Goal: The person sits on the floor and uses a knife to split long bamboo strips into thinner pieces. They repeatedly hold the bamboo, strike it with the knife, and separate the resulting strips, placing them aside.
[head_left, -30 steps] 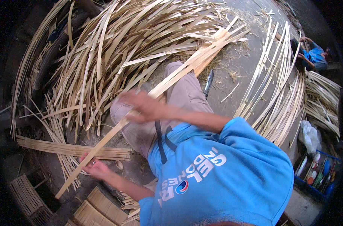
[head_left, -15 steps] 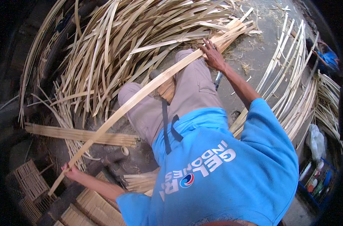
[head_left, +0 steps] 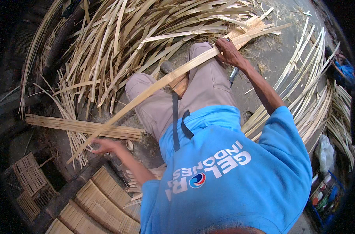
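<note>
A long, pale bamboo strip runs aslant across my thighs, from low at the left to the far right. My right hand is closed around it beside my right knee. Near its lower left end, my left hand is slightly blurred, with fingers apart close to the strip; whether a fingertip touches it is unclear. Under the strip's far right part lies a wider split bamboo piece. Between my legs rests a brown wooden piece with a dark, rounded end, partly covered by the strip.
A big heap of bamboo strips spreads ahead to the left. A flat bundle of slats lies at the left, above bamboo panels. More thin strips lie at the right, near a blue crate and a white plastic bag.
The bamboo strip has shifted toward the far right. My left hand has come off its lower end and moved right and up. My right hand has curled more tightly around it.
</note>
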Tool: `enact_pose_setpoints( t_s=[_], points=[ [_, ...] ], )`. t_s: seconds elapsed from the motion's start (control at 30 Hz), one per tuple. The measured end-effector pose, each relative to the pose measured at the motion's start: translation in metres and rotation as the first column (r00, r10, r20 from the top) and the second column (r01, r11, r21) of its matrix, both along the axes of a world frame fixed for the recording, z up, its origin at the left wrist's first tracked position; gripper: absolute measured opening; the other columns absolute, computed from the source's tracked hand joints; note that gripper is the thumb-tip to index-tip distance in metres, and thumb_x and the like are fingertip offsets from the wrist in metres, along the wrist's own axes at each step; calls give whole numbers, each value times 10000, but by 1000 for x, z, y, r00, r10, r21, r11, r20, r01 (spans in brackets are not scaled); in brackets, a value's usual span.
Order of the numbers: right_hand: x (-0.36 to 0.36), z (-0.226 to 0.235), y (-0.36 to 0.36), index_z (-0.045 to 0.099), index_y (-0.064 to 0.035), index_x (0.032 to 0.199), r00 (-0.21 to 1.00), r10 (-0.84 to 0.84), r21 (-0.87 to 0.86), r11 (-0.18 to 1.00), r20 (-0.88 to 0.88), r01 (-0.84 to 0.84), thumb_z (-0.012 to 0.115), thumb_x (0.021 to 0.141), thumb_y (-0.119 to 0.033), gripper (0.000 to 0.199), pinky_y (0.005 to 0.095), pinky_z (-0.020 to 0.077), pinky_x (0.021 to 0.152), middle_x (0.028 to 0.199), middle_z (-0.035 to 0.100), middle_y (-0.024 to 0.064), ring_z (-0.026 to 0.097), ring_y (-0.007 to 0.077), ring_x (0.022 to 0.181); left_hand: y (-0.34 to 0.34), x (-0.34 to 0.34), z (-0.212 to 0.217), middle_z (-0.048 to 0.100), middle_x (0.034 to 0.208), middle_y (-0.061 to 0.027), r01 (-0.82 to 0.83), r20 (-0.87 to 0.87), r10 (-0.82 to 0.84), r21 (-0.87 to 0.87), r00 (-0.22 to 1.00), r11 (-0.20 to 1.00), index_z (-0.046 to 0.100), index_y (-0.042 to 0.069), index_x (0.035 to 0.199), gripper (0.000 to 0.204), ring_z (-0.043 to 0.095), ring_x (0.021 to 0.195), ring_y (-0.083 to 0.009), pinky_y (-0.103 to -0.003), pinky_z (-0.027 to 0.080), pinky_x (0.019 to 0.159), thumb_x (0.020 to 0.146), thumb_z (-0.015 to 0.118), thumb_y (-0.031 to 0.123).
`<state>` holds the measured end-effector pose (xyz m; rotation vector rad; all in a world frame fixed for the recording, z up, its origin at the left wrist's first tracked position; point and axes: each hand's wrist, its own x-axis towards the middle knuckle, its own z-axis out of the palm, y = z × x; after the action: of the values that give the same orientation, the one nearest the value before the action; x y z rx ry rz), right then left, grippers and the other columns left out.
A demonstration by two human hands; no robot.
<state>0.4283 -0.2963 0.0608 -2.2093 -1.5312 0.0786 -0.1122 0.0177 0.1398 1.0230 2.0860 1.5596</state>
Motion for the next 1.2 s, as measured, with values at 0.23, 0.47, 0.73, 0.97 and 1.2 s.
enact_pose_setpoints(
  t_s=[0.23, 0.47, 0.73, 0.97, 1.2],
  points=[
    [19, 56, 23, 483, -57, 1013, 991, 131, 4, 991, 25, -131, 686, 761, -69, 324, 404, 397, 778, 908, 490, 104, 521, 292, 871, -61, 112, -2, 588, 1240, -221, 876, -397, -917, -453, -30, 168, 603, 17, 1252, 437, 512, 1183, -360, -460, 385, 1012, 923, 682, 293],
    [73, 74, -20, 517, -69, 1081, 997, 26, -89, 996, 78, -20, 726, 742, -103, 400, 452, 410, 911, 1054, 534, 124, 543, 315, 1011, -43, 177, 5, 563, 647, -47, 713, 283, -887, -527, -365, -461, 656, -8, 936, 367, 554, 587, -160, -357, 471, 583, 929, 678, 359],
    [0, -43, -105, 218, -112, 1543, 549, -832, 244, 518, -79, 820, 738, 857, -333, 889, 581, 289, 1127, 1507, 281, 316, 314, 498, 1386, -114, 256, 14, 562, 645, 16, 635, 549, -781, -497, -298, -592, 641, 51, 881, 302, 528, 541, -61, -213, 373, 489, 951, 673, 343],
    [-89, -171, -97, 164, 52, 1504, -4, -916, -99, 39, -402, 994, 758, 830, -356, 986, 559, 372, 1076, 1351, 418, 386, 431, 540, 1278, -118, 268, -7, 563, 607, 14, 696, 504, -824, -494, -258, -520, 701, -10, 878, 373, 510, 566, -68, -250, 375, 524, 954, 653, 352],
    [-106, -183, -97, 329, 20, 1426, 125, -908, -474, 322, -400, 820, 824, 740, -396, 942, 534, 447, 1006, 1267, 509, 373, 527, 499, 1191, -129, 262, -24, 622, 713, -9, 741, 361, -902, -534, -236, -407, 716, -12, 954, 334, 517, 656, -77, -257, 410, 606, 944, 677, 320]
  ],
)
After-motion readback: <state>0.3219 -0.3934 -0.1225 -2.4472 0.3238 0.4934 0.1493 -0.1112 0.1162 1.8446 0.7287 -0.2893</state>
